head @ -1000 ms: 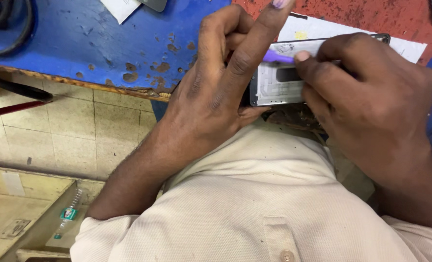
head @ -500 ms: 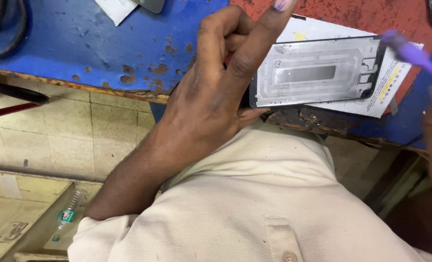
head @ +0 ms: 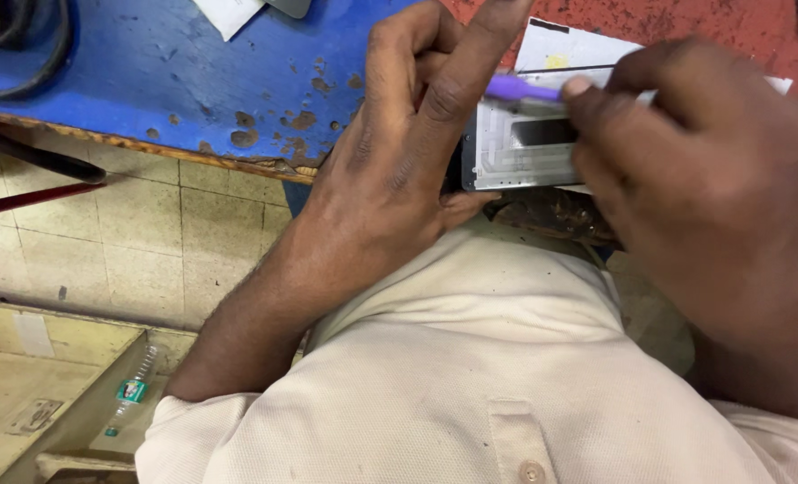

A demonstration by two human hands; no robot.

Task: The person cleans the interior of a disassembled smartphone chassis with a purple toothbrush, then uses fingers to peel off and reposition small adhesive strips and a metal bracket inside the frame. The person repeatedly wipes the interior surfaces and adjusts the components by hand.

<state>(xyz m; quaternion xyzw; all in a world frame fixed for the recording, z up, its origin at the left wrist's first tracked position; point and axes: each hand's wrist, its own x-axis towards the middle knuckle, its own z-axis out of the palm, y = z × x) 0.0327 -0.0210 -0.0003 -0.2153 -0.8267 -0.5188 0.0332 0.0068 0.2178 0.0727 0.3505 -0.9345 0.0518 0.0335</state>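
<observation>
Two hands at work on one flat rectangular silver-grey metal panel (head: 524, 148), which lies at the near edge of the chipped blue-painted surface (head: 193, 81), on a white paper sheet (head: 578, 45). Left hand (head: 399, 179) clamps the panel's left end, thumb below, forefinger stretched straight up along it. Right hand (head: 703, 188) is closed around a thin purple plastic tool (head: 520, 88), its tip laid on the panel's top edge just beside the left forefinger. Hands near each other, not touching. Judgement: work goes best with the tool held low and flat, pressure light, the left hand pinning the panel so it cannot slide off the edge. Black cable (head: 22, 36) far left. Tiled floor (head: 130, 233) below, with a clear plastic bottle (head: 130, 394).
</observation>
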